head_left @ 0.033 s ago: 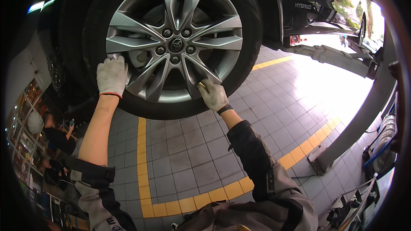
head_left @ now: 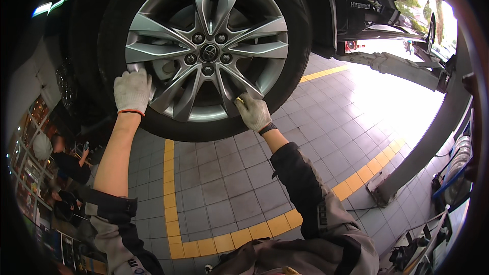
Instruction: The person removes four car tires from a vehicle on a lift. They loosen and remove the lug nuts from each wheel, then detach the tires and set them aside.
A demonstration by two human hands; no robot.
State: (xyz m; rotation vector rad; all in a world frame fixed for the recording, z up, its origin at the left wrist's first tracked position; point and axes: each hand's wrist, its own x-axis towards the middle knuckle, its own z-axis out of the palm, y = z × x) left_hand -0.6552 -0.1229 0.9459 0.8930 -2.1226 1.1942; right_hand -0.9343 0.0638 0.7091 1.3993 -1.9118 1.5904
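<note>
In the upper middle, your left hand (head_left: 132,90) and right hand (head_left: 253,112) are gripping the wheel (head_left: 209,52), well apart; you are holding best by squeezing evenly

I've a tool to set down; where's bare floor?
The grey tiled floor is bare between the black rubber tyre, yellow tile lines and dark right sleeve; another patch lies right of that sleeve, toward the grey metal lift post. Crowded: lower right, with dark equipment, and far left, with people.
</note>
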